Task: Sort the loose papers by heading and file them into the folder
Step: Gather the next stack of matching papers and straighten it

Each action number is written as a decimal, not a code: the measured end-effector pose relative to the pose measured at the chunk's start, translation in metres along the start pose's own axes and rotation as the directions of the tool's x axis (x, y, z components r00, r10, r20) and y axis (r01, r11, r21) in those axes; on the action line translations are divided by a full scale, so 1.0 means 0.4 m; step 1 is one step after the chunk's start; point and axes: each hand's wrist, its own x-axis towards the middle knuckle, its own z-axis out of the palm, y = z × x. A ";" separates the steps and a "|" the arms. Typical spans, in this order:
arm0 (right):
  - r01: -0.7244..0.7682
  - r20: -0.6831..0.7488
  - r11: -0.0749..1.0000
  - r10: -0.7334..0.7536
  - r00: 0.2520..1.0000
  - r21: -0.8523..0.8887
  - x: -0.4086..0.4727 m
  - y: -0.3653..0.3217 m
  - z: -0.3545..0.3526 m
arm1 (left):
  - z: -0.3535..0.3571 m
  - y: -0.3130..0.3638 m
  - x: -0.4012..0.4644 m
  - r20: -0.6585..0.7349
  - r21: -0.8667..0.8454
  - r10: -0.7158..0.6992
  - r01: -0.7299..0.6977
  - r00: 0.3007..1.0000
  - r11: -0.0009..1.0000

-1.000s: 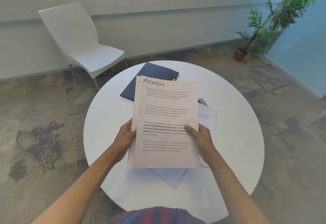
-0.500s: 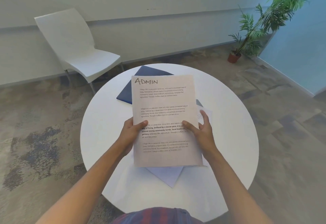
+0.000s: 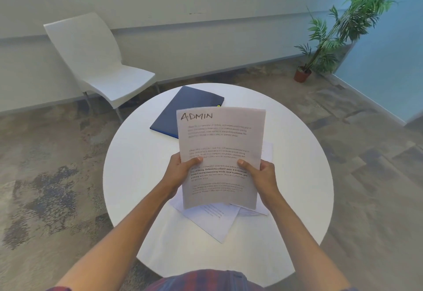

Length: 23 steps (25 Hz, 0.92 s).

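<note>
I hold up a sheet headed "ADMIN" above the round white table. My left hand grips its left edge, thumb on the front. My right hand grips its right edge the same way. Whether more sheets lie behind the top one I cannot tell. Under the held sheet a loose pile of white papers lies on the table, partly hidden. A dark blue folder lies shut at the far side of the table, its near corner covered by the held sheet.
A white chair stands beyond the table at the left. A potted plant is in the far right corner by a blue wall. Patterned carpet surrounds the table.
Both hands have lifted the ADMIN sheet more upright and a little away from me. My right fingers, spread beside the sheet half a second ago, now curl behind its edge.
</note>
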 end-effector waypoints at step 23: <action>0.191 -0.160 0.982 -0.189 0.969 -0.003 -0.041 -0.016 -0.002 | 0.053 0.013 0.000 0.021 0.140 0.055 -0.058 0.998 0.988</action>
